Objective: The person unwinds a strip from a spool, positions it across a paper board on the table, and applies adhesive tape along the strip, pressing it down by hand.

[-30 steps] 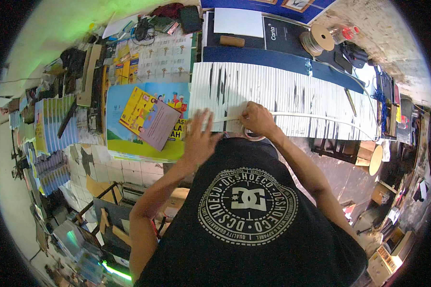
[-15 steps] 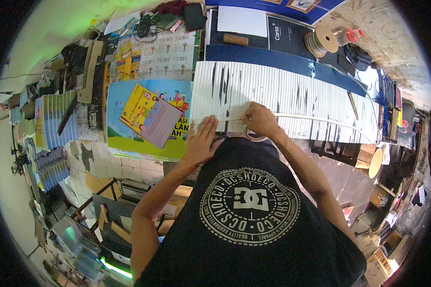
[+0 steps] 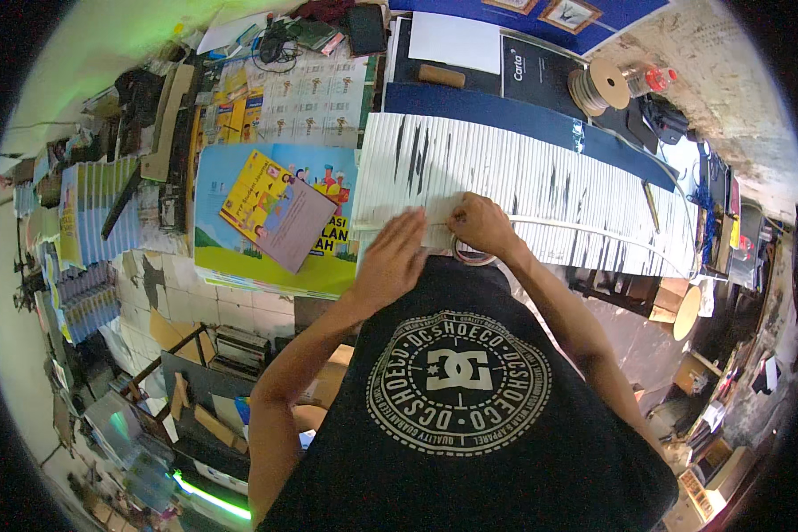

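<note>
A long row of white booklets or folded sheets (image 3: 514, 168), packed tightly with narrow edges upward, lies across the table before me. A narrow pale strip, seemingly tape (image 3: 594, 225), runs over the row from the right end to my hands. My left hand (image 3: 392, 264) rests on the left part of the row, with its fingers straight and close together. My right hand (image 3: 482, 223) is closed with knuckles up at the strip's near part. A ring-shaped roll of tape (image 3: 475, 258) hangs just under that hand; the fingertips are hidden.
To the left lies a stack of colourful printed covers (image 3: 217, 262) with a yellow and mauve booklet (image 3: 284, 213) on top. Behind the row are a brown cylinder (image 3: 441, 76), a cord spool (image 3: 598, 86) and a plastic bottle (image 3: 652, 80). A thin tool (image 3: 651, 206) lies on the row's right part.
My left hand has slid to the right along the row, closer to my right hand. My right hand stays nearly in place. The view has shifted slightly.
</note>
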`<state>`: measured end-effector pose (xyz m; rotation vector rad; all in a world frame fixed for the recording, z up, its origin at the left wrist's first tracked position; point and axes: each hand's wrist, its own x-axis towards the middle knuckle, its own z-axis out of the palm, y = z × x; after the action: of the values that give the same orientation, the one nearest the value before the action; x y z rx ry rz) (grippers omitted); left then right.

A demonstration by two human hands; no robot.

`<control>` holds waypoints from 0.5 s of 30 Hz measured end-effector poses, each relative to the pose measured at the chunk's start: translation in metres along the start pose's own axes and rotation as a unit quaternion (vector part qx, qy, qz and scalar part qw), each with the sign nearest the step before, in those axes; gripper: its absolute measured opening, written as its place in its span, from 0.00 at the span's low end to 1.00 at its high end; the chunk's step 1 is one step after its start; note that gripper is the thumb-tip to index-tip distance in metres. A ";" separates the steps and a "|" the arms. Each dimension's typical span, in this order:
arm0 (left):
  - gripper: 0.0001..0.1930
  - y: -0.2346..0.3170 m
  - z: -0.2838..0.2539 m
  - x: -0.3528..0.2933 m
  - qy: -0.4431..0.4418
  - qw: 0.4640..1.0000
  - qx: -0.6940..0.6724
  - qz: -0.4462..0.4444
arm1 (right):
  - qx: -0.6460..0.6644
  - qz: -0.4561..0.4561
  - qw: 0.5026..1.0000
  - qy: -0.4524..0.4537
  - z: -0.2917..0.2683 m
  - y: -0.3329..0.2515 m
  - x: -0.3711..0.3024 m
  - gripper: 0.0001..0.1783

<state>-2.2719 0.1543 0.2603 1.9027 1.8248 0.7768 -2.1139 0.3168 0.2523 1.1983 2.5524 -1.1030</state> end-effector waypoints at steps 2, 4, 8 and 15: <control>0.27 -0.008 0.025 0.005 -0.019 0.998 0.045 0.026 | -0.005 -0.020 1.000 0.008 -0.003 -0.002 0.000 0.13; 0.27 -0.013 0.038 0.004 -0.042 0.993 0.090 0.057 | -0.007 0.031 0.998 -0.049 -0.007 -0.006 0.002 0.15; 0.27 -0.013 0.041 0.003 -0.037 0.995 0.092 0.029 | -0.043 0.036 0.994 -0.094 -0.019 -0.009 0.004 0.22; 0.31 -0.016 0.042 0.001 -0.054 0.994 0.094 0.026 | -0.013 -0.021 0.996 -0.083 -0.020 0.002 -0.017 0.24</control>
<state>-2.2580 0.1607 0.2176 2.0738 1.8432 0.5229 -2.0967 0.3200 0.2724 1.0045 2.4695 -1.1225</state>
